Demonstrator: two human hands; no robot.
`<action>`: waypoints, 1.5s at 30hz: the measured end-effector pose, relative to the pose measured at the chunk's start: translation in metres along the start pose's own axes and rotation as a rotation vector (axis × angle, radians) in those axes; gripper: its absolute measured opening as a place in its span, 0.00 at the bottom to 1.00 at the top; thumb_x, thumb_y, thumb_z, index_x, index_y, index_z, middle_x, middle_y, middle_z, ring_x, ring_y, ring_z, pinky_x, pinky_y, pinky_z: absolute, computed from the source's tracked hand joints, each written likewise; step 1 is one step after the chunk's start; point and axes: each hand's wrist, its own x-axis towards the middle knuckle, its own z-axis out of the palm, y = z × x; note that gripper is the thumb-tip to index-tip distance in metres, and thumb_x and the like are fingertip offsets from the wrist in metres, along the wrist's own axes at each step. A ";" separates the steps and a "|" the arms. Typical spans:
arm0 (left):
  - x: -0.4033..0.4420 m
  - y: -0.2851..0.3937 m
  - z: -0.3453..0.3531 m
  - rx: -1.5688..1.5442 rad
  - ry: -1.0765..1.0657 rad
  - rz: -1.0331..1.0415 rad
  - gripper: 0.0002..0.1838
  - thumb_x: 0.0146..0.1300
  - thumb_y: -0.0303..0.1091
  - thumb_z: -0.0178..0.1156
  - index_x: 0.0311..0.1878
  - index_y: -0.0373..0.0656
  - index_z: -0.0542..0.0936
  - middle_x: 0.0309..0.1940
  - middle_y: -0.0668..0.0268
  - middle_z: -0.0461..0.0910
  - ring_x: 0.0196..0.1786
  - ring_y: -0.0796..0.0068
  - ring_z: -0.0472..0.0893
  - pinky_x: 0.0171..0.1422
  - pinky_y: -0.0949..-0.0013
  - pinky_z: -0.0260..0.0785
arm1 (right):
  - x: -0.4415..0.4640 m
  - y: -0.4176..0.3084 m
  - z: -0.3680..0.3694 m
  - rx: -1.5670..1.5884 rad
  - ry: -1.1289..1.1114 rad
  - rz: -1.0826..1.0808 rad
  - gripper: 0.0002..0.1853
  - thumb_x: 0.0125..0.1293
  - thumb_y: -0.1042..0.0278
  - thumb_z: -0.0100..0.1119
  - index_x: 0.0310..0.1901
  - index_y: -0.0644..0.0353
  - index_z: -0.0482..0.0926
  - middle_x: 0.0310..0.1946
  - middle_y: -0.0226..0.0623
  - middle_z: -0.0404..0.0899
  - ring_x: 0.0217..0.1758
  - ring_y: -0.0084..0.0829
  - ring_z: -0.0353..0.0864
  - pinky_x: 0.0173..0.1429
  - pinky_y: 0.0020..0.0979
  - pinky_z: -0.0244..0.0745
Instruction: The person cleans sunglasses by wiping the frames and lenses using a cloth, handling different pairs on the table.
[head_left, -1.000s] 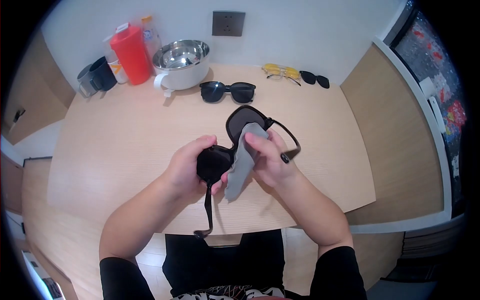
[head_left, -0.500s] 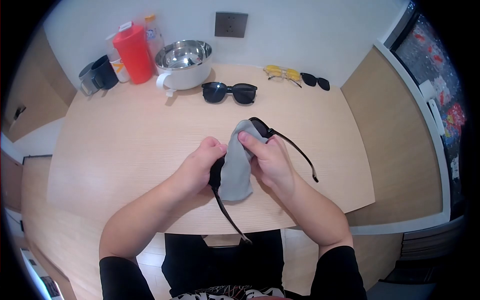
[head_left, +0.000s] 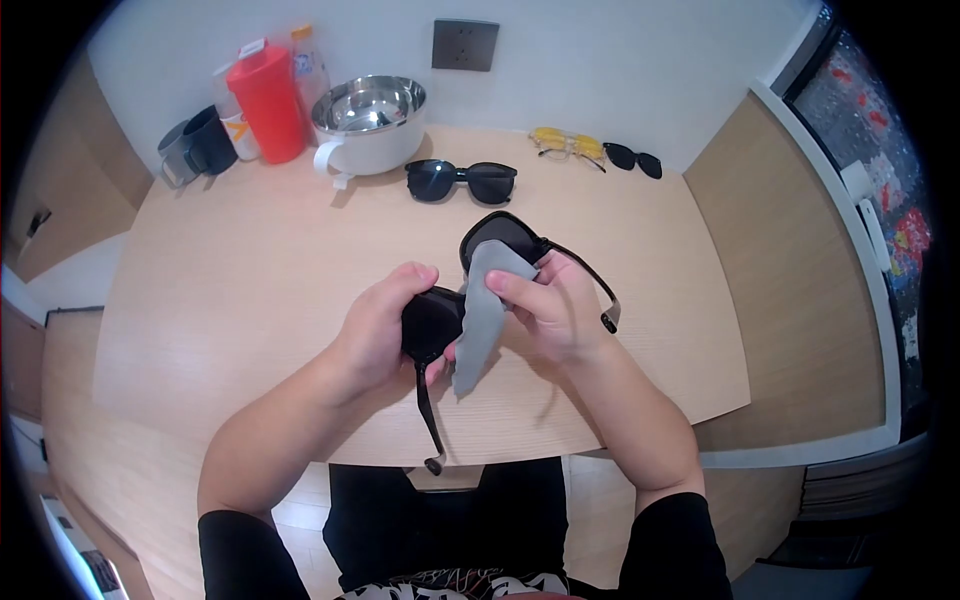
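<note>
Black sunglasses are held tilted above the front half of the table, their temples spread. My left hand is closed on the lens end nearer me, thumb at the rim. A grey cloth hangs over the middle of the frame and covers part of the farther lens. My right hand pinches the cloth with its thumb on top; its other fingers are mostly hidden behind the cloth. Beyond the hands, a second pair of black sunglasses lies on the table.
Yellow-lensed glasses and small dark lenses lie by the wall. A white-handled steel bowl, a red container, a clear bottle and mugs stand back left. A wooden partition borders the table's right.
The held sunglasses have turned so both lenses show more. The cloth has moved off much of the farther lens and hangs narrower. My left hand has shifted slightly up and left.
</note>
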 end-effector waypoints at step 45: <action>0.005 -0.001 -0.012 -0.028 -0.133 -0.057 0.26 0.72 0.53 0.39 0.34 0.39 0.75 0.21 0.55 0.78 0.15 0.70 0.74 0.17 0.75 0.61 | -0.009 -0.006 0.015 -0.309 0.153 -0.233 0.06 0.66 0.76 0.63 0.43 0.66 0.82 0.36 0.34 0.84 0.37 0.21 0.81 0.43 0.25 0.76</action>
